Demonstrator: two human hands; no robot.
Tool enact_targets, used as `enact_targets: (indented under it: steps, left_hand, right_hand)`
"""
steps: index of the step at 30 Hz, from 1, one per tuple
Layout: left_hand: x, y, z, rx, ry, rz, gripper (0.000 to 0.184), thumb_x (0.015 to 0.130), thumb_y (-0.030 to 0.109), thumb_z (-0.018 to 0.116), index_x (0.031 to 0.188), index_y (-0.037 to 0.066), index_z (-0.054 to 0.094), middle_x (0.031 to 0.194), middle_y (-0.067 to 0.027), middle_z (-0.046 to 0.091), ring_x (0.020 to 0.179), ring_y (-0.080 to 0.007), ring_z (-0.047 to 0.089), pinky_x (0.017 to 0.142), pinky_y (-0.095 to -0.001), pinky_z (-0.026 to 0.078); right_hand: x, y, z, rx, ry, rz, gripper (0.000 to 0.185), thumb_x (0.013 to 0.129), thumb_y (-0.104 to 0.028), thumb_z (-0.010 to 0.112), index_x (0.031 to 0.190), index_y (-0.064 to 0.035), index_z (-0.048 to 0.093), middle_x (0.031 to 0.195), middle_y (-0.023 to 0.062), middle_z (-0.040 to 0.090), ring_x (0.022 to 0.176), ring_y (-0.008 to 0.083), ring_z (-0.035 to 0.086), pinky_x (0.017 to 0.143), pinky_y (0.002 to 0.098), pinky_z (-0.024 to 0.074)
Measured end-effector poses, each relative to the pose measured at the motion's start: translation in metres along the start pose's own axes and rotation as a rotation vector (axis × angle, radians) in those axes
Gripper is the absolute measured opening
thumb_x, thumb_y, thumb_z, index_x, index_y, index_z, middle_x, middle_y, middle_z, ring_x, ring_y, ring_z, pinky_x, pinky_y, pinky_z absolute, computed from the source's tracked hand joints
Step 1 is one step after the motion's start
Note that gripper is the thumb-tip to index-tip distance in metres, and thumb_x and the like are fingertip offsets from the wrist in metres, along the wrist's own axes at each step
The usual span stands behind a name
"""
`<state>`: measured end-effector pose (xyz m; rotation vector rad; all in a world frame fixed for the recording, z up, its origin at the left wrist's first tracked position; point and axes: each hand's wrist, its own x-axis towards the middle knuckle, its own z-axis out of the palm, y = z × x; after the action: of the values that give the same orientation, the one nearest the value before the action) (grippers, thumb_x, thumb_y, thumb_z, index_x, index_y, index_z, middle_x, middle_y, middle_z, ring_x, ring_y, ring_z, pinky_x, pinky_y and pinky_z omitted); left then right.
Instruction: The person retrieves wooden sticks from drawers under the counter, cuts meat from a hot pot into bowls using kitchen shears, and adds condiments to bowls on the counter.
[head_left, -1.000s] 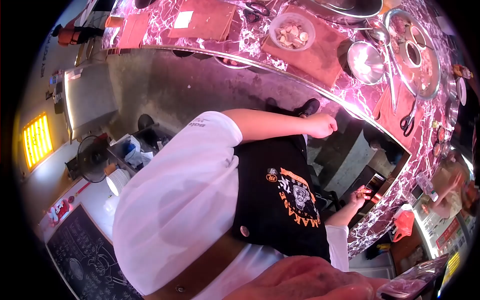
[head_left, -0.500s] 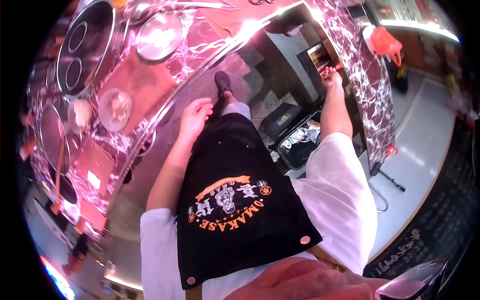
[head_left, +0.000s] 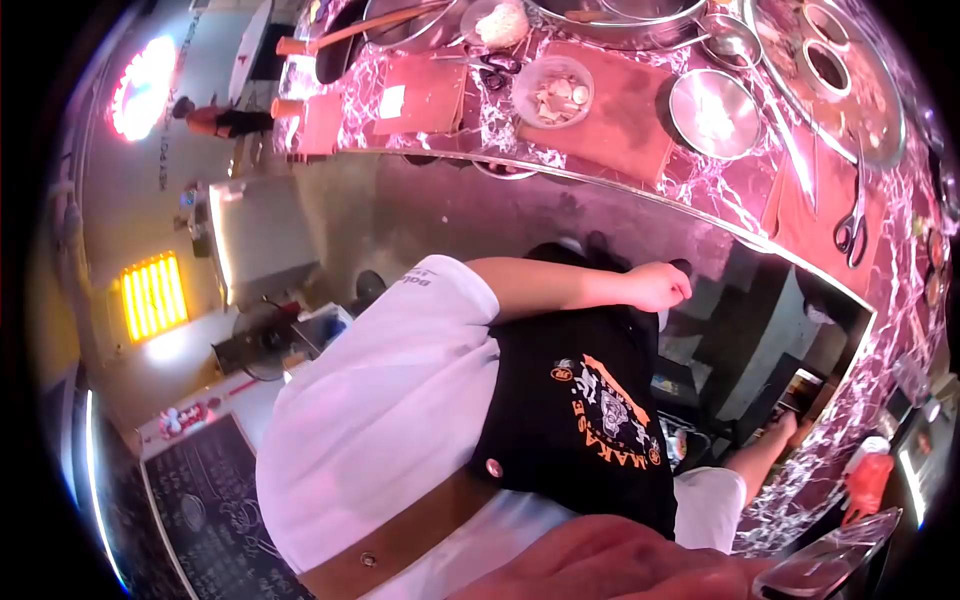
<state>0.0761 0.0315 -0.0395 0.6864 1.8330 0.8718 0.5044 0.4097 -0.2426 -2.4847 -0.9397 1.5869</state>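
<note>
My left hand (head_left: 658, 288) is held in front of my black apron (head_left: 575, 420), its fingers curled together into a loose fist with nothing visible in it. My right hand (head_left: 783, 432) reaches low under the counter, beside a dark box (head_left: 795, 388) with a bright opening. Its fingers are small and blurred there, so what they touch cannot be made out. Below the counter, an open black case (head_left: 683, 445) with packets in it is partly hidden by the apron.
The marbled counter (head_left: 690, 190) carries a plastic bowl of pale pieces (head_left: 519, 98), a shiny metal bowl (head_left: 714, 115), scissors (head_left: 852, 235), a ladle (head_left: 730, 45), brown mats (head_left: 640, 130) and a large pan (head_left: 880, 120). A red bag (head_left: 868, 485) hangs at right.
My view has turned left, so the counter now runs across the top. My left hand's fingers have curled in more. My right hand stays low by the box.
</note>
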Motion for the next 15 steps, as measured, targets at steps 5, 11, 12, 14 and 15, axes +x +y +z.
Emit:
enact_targets:
  steps: [5, 11, 12, 14, 15]
  left_hand:
    - [0.016, 0.034, 0.012, -0.052, -0.050, 0.023, 0.025, 0.084, 0.015, 0.055, 0.102, 0.009, 0.071, 0.098, -0.0128, 0.070, 0.094, -0.0279, 0.066, 0.080, -0.0382, 0.051]
    - [0.022, 0.018, 0.009, -0.005, -0.159, 0.095, 0.024, 0.084, 0.020, 0.060, 0.100, 0.006, 0.070, 0.095, -0.0111, 0.071, 0.088, -0.0282, 0.068, 0.079, -0.0379, 0.052]
    - [0.024, 0.018, 0.011, -0.001, -0.184, 0.085, 0.024, 0.084, 0.023, 0.061, 0.099, 0.007, 0.070, 0.094, -0.0110, 0.071, 0.087, -0.0280, 0.068, 0.078, -0.0378, 0.052]
    - [0.025, 0.025, 0.020, -0.029, -0.291, 0.082, 0.027, 0.084, 0.028, 0.063, 0.099, 0.007, 0.070, 0.092, -0.0107, 0.071, 0.084, -0.0276, 0.068, 0.076, -0.0373, 0.052]
    - [0.027, 0.029, 0.026, -0.040, -0.377, 0.067, 0.029, 0.084, 0.032, 0.064, 0.098, 0.007, 0.070, 0.090, -0.0103, 0.071, 0.081, -0.0271, 0.068, 0.074, -0.0368, 0.052]
  right_hand:
    - [-0.037, -0.005, -0.039, -0.008, 0.031, 0.057, 0.024, 0.097, -0.024, 0.051, 0.100, -0.0048, 0.064, 0.069, 0.0016, 0.062, 0.049, 0.0100, 0.048, 0.039, 0.0250, 0.0303]
    - [-0.105, 0.019, -0.038, 0.357, -0.197, -0.017, 0.028, 0.099, -0.022, 0.049, 0.117, -0.0042, 0.061, 0.070, -0.0045, 0.059, 0.047, 0.0029, 0.038, 0.038, 0.0208, 0.0218]
    - [-0.136, 0.031, -0.019, 0.594, -0.243, 0.027, 0.031, 0.098, -0.023, 0.052, 0.121, -0.0031, 0.058, 0.070, -0.0050, 0.057, 0.047, 0.0030, 0.036, 0.040, 0.0210, 0.0229]
    - [-0.191, 0.076, 0.020, 0.789, -0.690, -0.112, 0.034, 0.096, -0.024, 0.056, 0.120, 0.0002, 0.056, 0.077, -0.0039, 0.058, 0.052, 0.0025, 0.038, 0.045, 0.0190, 0.0290]
    - [-0.283, 0.074, 0.070, 0.853, -0.742, -0.153, 0.037, 0.094, -0.026, 0.059, 0.119, 0.0025, 0.056, 0.076, 0.0003, 0.059, 0.054, 0.0071, 0.045, 0.049, 0.0197, 0.0360]
